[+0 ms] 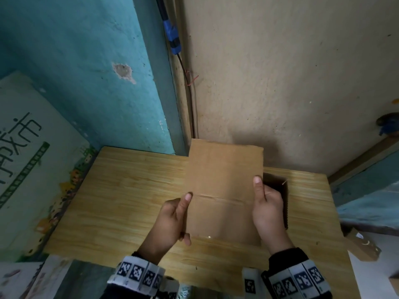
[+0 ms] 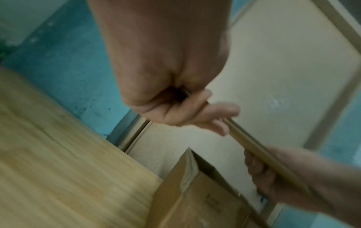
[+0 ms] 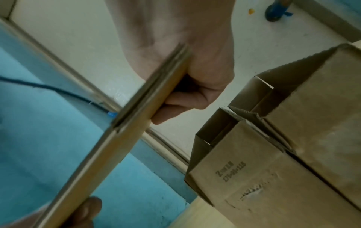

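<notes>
I hold a flattened brown cardboard box (image 1: 224,186) above the wooden table (image 1: 121,201), one hand on each side edge. My left hand (image 1: 174,219) grips its left edge with the thumb on top. My right hand (image 1: 267,210) grips the right edge, thumb lying on the upper face. A crease runs across the cardboard between my thumbs. In the left wrist view the flat cardboard (image 2: 259,149) shows edge-on, pinched by my left hand (image 2: 195,111). In the right wrist view the flat cardboard (image 3: 121,131) shows as folded layers held by my right hand (image 3: 185,92).
Two opened cardboard boxes (image 3: 273,154) stand on the table at the right, partly hidden behind the held piece in the head view. A teal wall (image 1: 86,61) and a beige wall (image 1: 280,83) meet behind the table. A printed board (image 1: 28,158) leans at left.
</notes>
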A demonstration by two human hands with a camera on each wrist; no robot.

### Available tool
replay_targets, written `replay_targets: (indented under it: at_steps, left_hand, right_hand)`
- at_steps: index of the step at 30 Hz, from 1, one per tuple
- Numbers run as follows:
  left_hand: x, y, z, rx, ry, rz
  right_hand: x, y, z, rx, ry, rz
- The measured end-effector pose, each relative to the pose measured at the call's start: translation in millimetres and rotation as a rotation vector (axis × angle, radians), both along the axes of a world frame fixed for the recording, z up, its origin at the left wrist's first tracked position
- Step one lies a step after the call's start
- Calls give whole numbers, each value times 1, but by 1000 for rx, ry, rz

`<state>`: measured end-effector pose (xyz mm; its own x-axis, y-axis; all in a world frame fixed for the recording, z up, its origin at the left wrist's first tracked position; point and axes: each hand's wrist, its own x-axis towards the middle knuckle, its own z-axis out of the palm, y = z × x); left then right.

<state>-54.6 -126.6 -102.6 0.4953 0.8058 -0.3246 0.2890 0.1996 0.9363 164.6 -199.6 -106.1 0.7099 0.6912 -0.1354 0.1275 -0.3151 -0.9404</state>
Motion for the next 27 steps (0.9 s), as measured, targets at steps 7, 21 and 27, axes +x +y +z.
replay_targets:
  at_steps: [7, 21, 27]
  left_hand:
    - [2, -4, -10, 65, -14, 163]
    - [1, -23, -4, -13, -95, 295]
    - [-19, -36, -9, -143, -90, 169]
  right_hand:
    - [-4, -9, 4, 29, 193, 184]
    - [0, -25, -16, -20, 124, 388]
    - [-11, -17, -5, -11, 139, 331]
